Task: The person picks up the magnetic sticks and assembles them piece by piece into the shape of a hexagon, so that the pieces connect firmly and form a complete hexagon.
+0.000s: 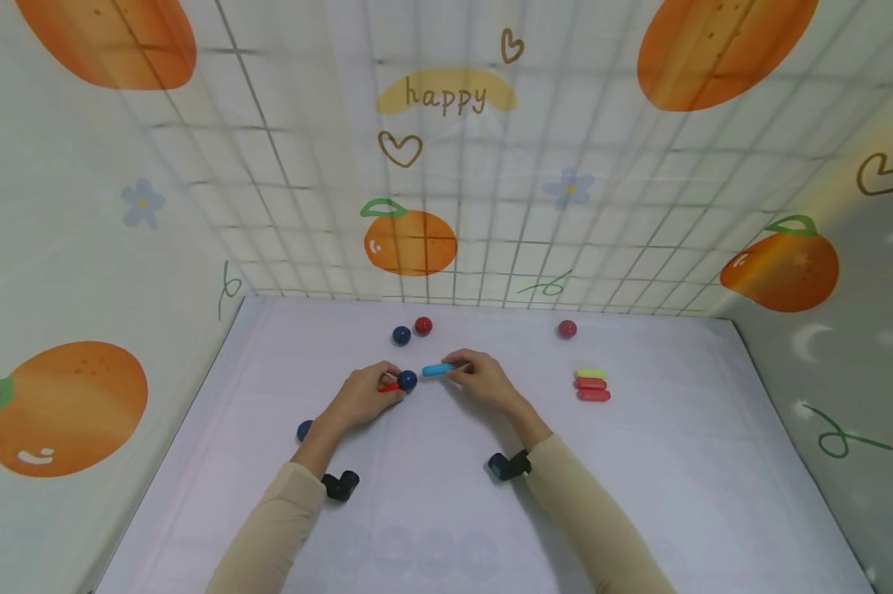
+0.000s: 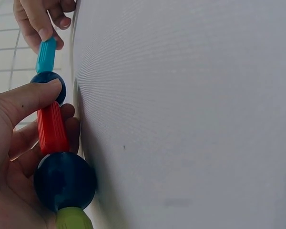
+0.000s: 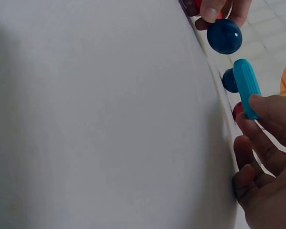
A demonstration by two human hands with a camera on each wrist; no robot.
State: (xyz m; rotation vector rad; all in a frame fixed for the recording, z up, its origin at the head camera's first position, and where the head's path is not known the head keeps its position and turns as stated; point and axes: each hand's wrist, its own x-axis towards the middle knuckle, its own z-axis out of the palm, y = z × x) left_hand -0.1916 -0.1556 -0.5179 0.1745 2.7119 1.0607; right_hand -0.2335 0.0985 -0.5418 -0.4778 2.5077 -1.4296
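My left hand (image 1: 359, 398) grips a red ribbed rod (image 2: 52, 126), its thumb reaching a dark blue ball (image 1: 407, 380) on the rod's far end. Another dark blue ball (image 2: 65, 181) sits at the rod's near end by the palm, followed by a yellow-green rod (image 2: 74, 218), partly out of frame. My right hand (image 1: 485, 381) pinches a light blue ribbed rod (image 3: 247, 86) between thumb and fingers. In the head view, the light blue rod's free end points at the held ball, with a small gap between them.
Behind the hands lie a blue ball (image 1: 401, 336) and a red ball (image 1: 422, 326). Farther right is another red ball (image 1: 567, 329), with a yellow-green rod (image 1: 591, 374) and two red rods (image 1: 593, 395) nearer. A blue ball (image 1: 304, 430) shows partly behind my left wrist.
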